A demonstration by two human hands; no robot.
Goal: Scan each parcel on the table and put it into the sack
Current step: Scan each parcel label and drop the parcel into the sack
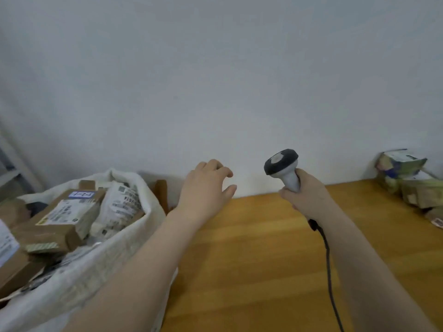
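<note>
Right hand (305, 192) grips the scanner (285, 167) mid-frame, left hand (206, 185) hangs open and empty. Sack (115, 248) at lower left is stuffed; parcels (407, 178) sit far right on the worktop (251, 259).

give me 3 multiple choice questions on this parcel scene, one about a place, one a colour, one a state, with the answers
1. Where on the table do the parcels not yet in the sack lie?
A. far right, by the wall
B. in the middle
C. near edge, left

2. What colour is the sack?
A. blue
B. white
C. black

3. What state is the left hand in?
A. gripping a parcel
B. pressing flat on the table
C. empty, fingers loosely spread

Answers:
1 A, they are piled at the table's far right against the wall.
2 B, its cloth is white all round the rim.
3 C, it is raised with nothing between its fingers.
</note>
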